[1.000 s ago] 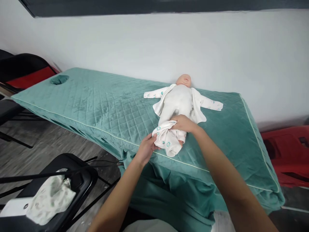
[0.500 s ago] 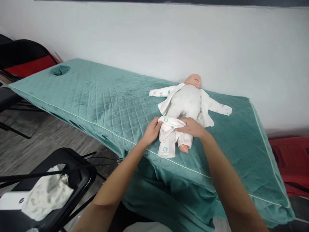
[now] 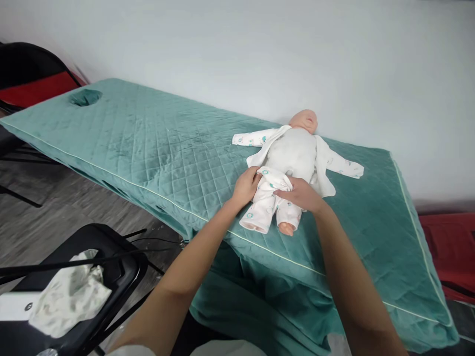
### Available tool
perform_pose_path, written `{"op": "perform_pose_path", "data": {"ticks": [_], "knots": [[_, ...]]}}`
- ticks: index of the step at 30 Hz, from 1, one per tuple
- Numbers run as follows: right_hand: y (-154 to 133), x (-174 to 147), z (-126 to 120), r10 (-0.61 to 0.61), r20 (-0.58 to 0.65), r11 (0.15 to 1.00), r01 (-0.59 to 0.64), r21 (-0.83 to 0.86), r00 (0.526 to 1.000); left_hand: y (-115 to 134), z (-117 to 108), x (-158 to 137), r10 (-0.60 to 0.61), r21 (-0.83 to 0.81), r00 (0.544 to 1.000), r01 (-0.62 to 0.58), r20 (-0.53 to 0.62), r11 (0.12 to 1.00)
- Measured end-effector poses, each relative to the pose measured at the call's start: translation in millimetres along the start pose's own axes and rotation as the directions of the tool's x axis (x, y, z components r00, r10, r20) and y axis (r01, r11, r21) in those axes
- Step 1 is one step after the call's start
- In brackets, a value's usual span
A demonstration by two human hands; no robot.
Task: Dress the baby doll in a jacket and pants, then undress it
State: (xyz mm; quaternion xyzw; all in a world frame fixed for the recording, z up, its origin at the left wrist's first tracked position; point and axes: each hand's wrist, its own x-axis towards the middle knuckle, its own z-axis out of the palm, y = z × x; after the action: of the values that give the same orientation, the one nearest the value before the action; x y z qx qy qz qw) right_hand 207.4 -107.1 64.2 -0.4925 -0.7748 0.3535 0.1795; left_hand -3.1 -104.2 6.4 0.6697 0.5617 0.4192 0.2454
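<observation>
A baby doll (image 3: 293, 153) with a white cloth body lies on its back, head toward the wall. It wears an open white printed jacket (image 3: 326, 170) whose sleeves spread to both sides. White printed baby pants (image 3: 272, 185) cover its legs up to the thighs. My left hand (image 3: 247, 187) pinches the waistband on the left side. On the other side, my right hand (image 3: 302, 194) grips the waistband near the crotch. One bare foot (image 3: 286, 228) pokes out of the right-hand pant leg; no foot shows at the left-hand cuff.
The doll rests on a green quilted massage bed (image 3: 178, 143) with a face hole (image 3: 86, 97), set along a white wall. At lower left, a black chair (image 3: 122, 267) holds a crumpled printed cloth (image 3: 70, 296) and a white box (image 3: 17, 306). A red chair (image 3: 449, 247) stands at right.
Both hands have drawn the pants' waistband farther up the doll's legs. The left-hand pant leg has shifted up with it. The camera view has tilted slightly.
</observation>
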Motion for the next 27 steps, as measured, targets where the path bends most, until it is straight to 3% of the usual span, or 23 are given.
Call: {"op": "perform_pose_path", "data": {"ticks": [4, 6, 10, 14, 15, 17, 20, 23, 27], "knots": [[0.3, 3.7, 1.3, -0.05, -0.052, 0.999, 0.05, 0.006, 0.997, 6.7, -7.3, -42.8, -0.177, -0.186, 0.966, 0.142, -0.189, 0.972], [1.4, 4.2, 1.9, -0.063, -0.075, 0.998, 0.065, 0.018, 0.995, 14.1, -13.6, -69.7, -0.301, -0.288, 0.936, 0.241, -0.185, 0.927], [4.6, 4.4, 2.4, -0.049, -0.087, 0.997, 0.053, 0.052, 0.995, 36.6, -24.8, -110.5, -0.469, -0.487, 0.879, 0.447, 0.083, 0.751], [7.2, 3.2, 2.8, -0.043, -0.087, 0.991, 0.054, 0.126, 0.995, 55.0, -23.8, -122.2, -0.473, -0.695, 0.751, 0.637, 0.461, 0.335], [7.8, 2.6, 3.0, -0.042, -0.084, 0.986, 0.055, 0.156, 0.996, 57.4, -21.5, -121.8, -0.457, -0.723, 0.743, 0.639, 0.49, 0.263], [9.3, 1.2, 3.6, -0.038, -0.088, 0.973, 0.057, 0.223, 0.995, 59.6, -15.3, -118.8, -0.476, -0.772, 0.755, 0.598, 0.452, 0.215], [11.8, -0.2, 4.6, -0.028, -0.098, 0.95, 0.057, 0.306, 0.995, 58.3, -5.2, -110.7, -0.546, -0.806, 0.785, 0.511, 0.294, 0.3], [13.4, -0.1, 5.1, -0.032, -0.098, 0.931, 0.065, 0.359, 0.995, 51.9, 1.5, -98.4, -0.518, -0.739, 0.848, 0.418, 0.109, 0.529], [12.5, 0.7, 4.8, -0.054, -0.114, 0.922, 0.093, 0.375, 0.992, 37.4, 1.4, -78.2, -0.365, -0.479, 0.93, 0.299, -0.048, 0.825]]}}
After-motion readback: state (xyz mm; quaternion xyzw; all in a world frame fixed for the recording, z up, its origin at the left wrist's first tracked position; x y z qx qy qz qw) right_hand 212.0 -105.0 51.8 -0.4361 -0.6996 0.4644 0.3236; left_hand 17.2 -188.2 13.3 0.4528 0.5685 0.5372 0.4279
